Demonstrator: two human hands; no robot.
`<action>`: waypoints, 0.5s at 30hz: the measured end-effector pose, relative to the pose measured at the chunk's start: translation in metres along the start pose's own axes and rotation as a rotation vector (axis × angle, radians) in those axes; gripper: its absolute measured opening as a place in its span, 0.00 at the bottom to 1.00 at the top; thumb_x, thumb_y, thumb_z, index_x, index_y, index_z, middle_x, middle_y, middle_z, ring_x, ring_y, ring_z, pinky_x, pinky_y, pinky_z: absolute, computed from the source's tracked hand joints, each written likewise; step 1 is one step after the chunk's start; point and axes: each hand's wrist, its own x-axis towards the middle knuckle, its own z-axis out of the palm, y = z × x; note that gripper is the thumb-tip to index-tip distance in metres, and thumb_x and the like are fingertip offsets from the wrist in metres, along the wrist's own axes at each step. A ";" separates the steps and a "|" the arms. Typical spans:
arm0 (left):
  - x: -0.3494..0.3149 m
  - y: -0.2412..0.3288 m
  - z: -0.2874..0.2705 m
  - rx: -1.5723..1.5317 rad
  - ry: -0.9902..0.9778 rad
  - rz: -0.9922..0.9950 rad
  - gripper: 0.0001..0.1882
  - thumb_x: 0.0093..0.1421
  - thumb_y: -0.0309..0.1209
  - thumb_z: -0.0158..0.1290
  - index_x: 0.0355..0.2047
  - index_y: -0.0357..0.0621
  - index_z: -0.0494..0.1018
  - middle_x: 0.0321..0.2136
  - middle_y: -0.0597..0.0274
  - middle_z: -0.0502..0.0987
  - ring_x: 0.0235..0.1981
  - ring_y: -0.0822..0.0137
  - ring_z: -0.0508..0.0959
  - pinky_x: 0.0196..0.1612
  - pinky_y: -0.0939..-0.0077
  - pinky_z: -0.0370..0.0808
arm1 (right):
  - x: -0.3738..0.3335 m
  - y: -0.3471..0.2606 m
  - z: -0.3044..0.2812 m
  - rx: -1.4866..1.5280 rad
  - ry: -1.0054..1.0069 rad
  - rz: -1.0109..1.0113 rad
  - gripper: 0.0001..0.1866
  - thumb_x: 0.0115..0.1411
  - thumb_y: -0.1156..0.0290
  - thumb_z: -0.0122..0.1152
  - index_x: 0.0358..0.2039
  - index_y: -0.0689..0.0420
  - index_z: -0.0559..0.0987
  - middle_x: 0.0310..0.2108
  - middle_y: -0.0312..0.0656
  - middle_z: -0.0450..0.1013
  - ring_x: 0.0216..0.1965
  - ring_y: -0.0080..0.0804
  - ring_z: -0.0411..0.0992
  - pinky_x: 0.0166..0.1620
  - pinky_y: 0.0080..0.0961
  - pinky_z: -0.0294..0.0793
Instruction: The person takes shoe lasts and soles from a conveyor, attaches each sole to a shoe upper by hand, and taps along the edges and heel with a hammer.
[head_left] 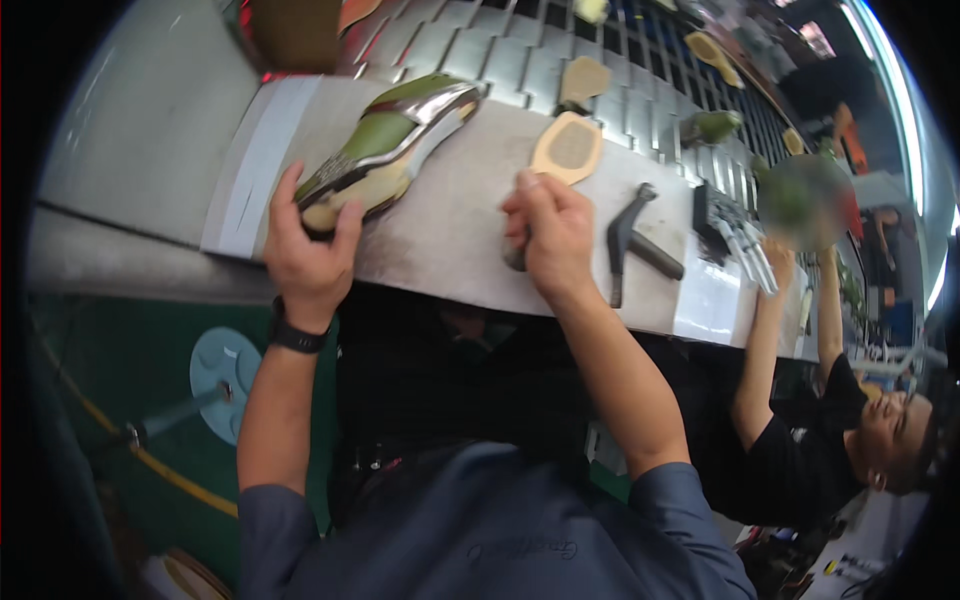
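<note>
On the bench edge lies a green and silver shoe upper pulled over a last (pixel 385 145), tilted with its toe away to the right. My left hand (pixel 310 245) is wrapped round its heel end, thumb on one side and fingers on the other. To the right, my right hand (pixel 555 230) is closed at the narrow part of a beige insole (pixel 567 148), whose wide front sticks out past my fingers. A dark end shows below that hand; its middle is hidden. A hammer (pixel 630 235) with a dark handle lies just right of this hand.
A metal slat conveyor (pixel 450 45) runs behind the bench, carrying another beige insole (pixel 587 78) and a green shoe (pixel 712 126). Silver-handled tools (pixel 745 245) sit right of the hammer. A co-worker (pixel 800 440) reaches in at right. A pale blue round stool (pixel 225 375) stands lower left.
</note>
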 end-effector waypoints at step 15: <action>0.000 -0.004 -0.027 -0.112 -0.157 -0.029 0.30 0.64 0.34 0.66 0.61 0.33 0.70 0.48 0.48 0.80 0.46 0.59 0.83 0.51 0.67 0.79 | 0.000 0.006 0.020 0.047 0.054 0.068 0.25 0.71 0.61 0.63 0.16 0.57 0.73 0.15 0.30 0.66 0.16 0.14 0.59 0.20 0.18 0.57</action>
